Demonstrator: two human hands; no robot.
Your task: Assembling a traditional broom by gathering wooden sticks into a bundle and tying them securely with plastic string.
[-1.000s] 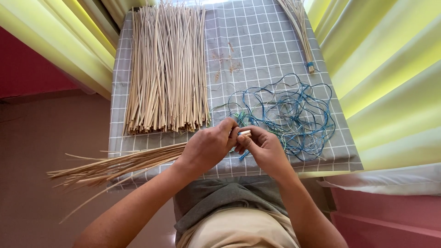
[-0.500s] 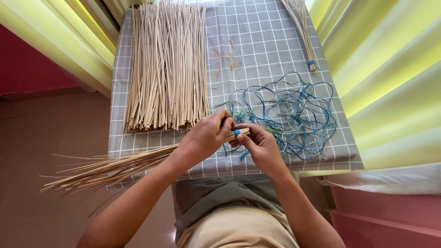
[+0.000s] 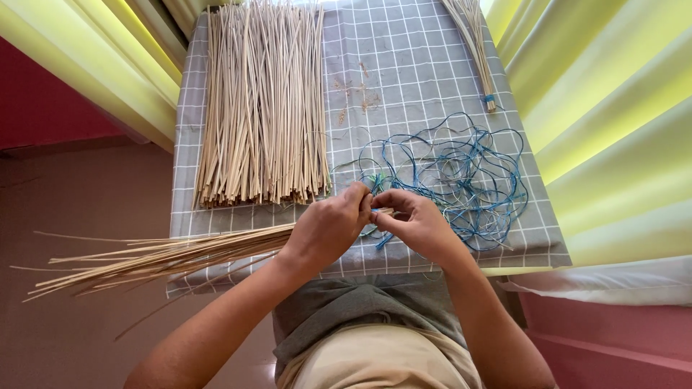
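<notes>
Head view: your left hand (image 3: 328, 230) stays closed round bunch of thin pale straw sticks (image 3: 158, 257), ends now pulled closer to right hand. Your right hand (image 3: 414, 225) pinches thin blue string (image 3: 380, 241) at bunch end, beside tangled blue string heap (image 3: 461, 176) on grey checked tablecloth (image 3: 411, 72). String looks tighter; tying moves on.

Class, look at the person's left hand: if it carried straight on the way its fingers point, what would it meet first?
The left hand points right, so it would probably meet the right hand first, already touching at the fingertips; beyond lies the tangled blue string.
</notes>
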